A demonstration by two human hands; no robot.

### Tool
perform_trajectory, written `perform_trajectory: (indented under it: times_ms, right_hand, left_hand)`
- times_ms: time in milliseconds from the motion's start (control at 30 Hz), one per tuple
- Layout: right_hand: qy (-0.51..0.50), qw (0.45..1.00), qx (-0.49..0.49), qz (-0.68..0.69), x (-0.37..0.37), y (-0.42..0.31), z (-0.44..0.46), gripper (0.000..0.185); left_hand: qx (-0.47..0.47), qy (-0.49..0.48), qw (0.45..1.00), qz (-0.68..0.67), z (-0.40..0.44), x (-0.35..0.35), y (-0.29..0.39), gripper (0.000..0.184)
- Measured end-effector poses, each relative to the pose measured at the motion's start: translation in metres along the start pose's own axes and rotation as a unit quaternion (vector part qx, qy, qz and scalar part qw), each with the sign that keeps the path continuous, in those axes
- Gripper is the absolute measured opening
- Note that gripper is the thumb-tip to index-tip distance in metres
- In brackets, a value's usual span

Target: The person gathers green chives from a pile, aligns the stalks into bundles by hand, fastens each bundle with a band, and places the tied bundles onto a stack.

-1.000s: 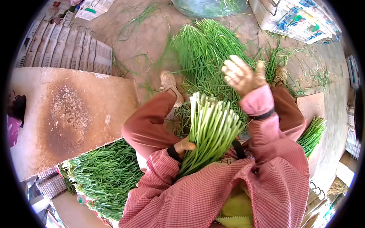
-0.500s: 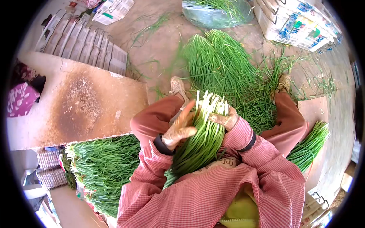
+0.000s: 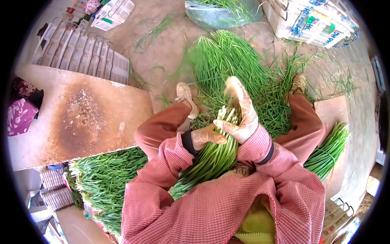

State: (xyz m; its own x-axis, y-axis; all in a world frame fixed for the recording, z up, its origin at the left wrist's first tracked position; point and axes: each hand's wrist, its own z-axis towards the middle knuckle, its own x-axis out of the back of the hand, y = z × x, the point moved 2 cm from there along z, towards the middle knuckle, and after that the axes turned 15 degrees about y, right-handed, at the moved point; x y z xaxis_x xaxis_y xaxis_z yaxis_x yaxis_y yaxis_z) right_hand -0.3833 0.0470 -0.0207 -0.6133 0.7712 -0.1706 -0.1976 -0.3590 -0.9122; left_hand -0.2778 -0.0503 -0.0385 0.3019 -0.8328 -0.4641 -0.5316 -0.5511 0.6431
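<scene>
Held bundle (image 3: 215,156); greens (image 3: 232,6) in plastic bag (image 3: 209,19)

At your left is a pale board (image 3: 136,107) with a brown stain (image 3: 81,116); on its outer end you have a purple patterned cloth (image 3: 21,116); just beyond the board stand slotted plastic crates (image 3: 84,53); ahead to your right, a white plastic basket (image 3: 302,29) bears blue lettering.
</scene>
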Motion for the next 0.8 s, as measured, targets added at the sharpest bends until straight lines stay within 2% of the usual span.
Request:
perform_trajectory:
  times_ms: [33, 67, 100, 133, 167, 200, 233, 267, 300, 333, 367, 400, 433, 467, 500, 533, 567, 600, 633, 667, 700, 767, 800]
  right_hand:
    - [-0.025, 0.965, 0.180, -0.187, 0.003, -0.011, 0.013, 0.062]
    - [-0.162, 0.963, 0.157, -0.146, 0.000, 0.004, 0.010, 0.051]
    - [-0.258, 0.957, 0.076, -0.110, -0.008, 0.003, 0.012, 0.046]
    - [-0.260, 0.956, 0.088, -0.104, -0.009, 0.008, 0.015, 0.044]
    - [-0.259, 0.956, 0.101, -0.097, -0.009, 0.014, 0.019, 0.042]
    - [-0.218, 0.974, 0.037, -0.044, -0.009, 0.018, 0.024, 0.047]
    - [-0.194, 0.980, -0.029, 0.033, -0.011, 0.025, 0.034, 0.065]
    - [-0.143, 0.974, -0.150, 0.095, -0.013, 0.035, 0.055, 0.079]
    - [-0.070, 0.948, -0.261, 0.166, -0.013, 0.044, 0.074, 0.094]
    - [-0.106, 0.936, -0.249, 0.226, -0.023, 0.038, 0.073, 0.095]
    - [-0.142, 0.918, -0.233, 0.287, -0.033, 0.029, 0.068, 0.096]
    - [-0.228, 0.929, -0.234, 0.176, -0.033, 0.014, 0.046, 0.089]
    - [-0.321, 0.921, -0.212, 0.064, -0.032, -0.002, 0.023, 0.083]
    - [-0.377, 0.866, -0.258, -0.202, -0.024, -0.016, 0.014, 0.080]
    - [-0.427, 0.761, -0.239, -0.426, -0.014, -0.014, 0.001, 0.066]
    - [-0.536, 0.695, 0.090, -0.470, 0.009, 0.054, -0.040, 0.043]
    - [-0.530, 0.623, -0.120, -0.563, 0.026, 0.059, -0.044, 0.030]
    - [-0.523, 0.588, -0.137, -0.601, 0.054, 0.073, -0.057, 0.026]
    - [-0.494, 0.575, -0.227, -0.611, 0.077, 0.083, -0.059, 0.027]
    - [-0.466, 0.564, -0.235, -0.640, 0.071, 0.068, -0.048, 0.026]
    - [-0.439, 0.550, -0.246, -0.667, 0.064, 0.052, -0.040, 0.025]
    - [-0.506, 0.575, -0.065, -0.640, 0.080, 0.120, -0.041, 0.029]
    - [-0.390, 0.654, -0.101, -0.641, 0.078, 0.127, -0.039, 0.030]
  left_hand:
    - [0.057, 0.008, 0.998, 0.028, 0.000, 0.001, -0.002, 0.066]
    - [-0.001, 0.008, 1.000, 0.030, 0.000, 0.000, -0.001, 0.059]
    - [-0.059, 0.011, 0.998, 0.033, 0.000, 0.000, 0.001, 0.052]
    - [-0.116, 0.015, 0.992, 0.035, -0.001, -0.001, 0.003, 0.046]
    - [-0.124, 0.017, 0.991, 0.048, -0.002, 0.003, -0.002, 0.040]
    - [-0.047, 0.016, 0.999, 0.019, 0.002, 0.001, 0.013, 0.033]
    - [0.030, 0.020, 0.999, -0.010, 0.005, -0.001, 0.029, 0.027]
    - [-0.118, 0.022, 0.990, 0.069, 0.006, -0.007, 0.052, 0.024]
    - [-0.193, 0.032, 0.980, 0.030, 0.002, -0.003, 0.076, 0.025]
    - [-0.180, 0.091, 0.979, -0.026, -0.014, -0.015, 0.107, 0.027]
    - [-0.267, 0.121, 0.956, -0.016, -0.025, -0.010, 0.136, 0.029]
    - [-0.302, 0.088, 0.949, -0.028, -0.038, -0.002, 0.165, 0.031]
    - [-0.348, 0.153, 0.924, -0.043, -0.061, -0.005, 0.192, 0.031]
    - [-0.400, 0.146, 0.903, -0.058, -0.081, 0.006, 0.220, 0.028]
    - [-0.440, 0.124, 0.888, -0.055, -0.101, 0.012, 0.240, 0.026]
    - [-0.528, 0.214, 0.821, -0.030, -0.125, 0.009, 0.250, 0.025]
    - [-0.566, 0.215, 0.794, -0.060, -0.142, 0.000, 0.255, 0.024]
    - [-0.608, 0.250, 0.753, -0.033, -0.159, -0.004, 0.260, 0.024]
    - [-0.649, 0.282, 0.707, -0.009, -0.173, -0.009, 0.264, 0.023]
    - [-0.693, 0.286, 0.661, 0.042, -0.181, -0.024, 0.258, 0.025]
    - [-0.724, 0.351, 0.572, 0.160, -0.187, -0.044, 0.245, 0.025]
    - [-0.713, 0.329, 0.495, 0.372, -0.180, -0.058, 0.211, 0.027]
    - [-0.707, 0.300, 0.430, 0.474, -0.166, -0.062, 0.178, 0.024]
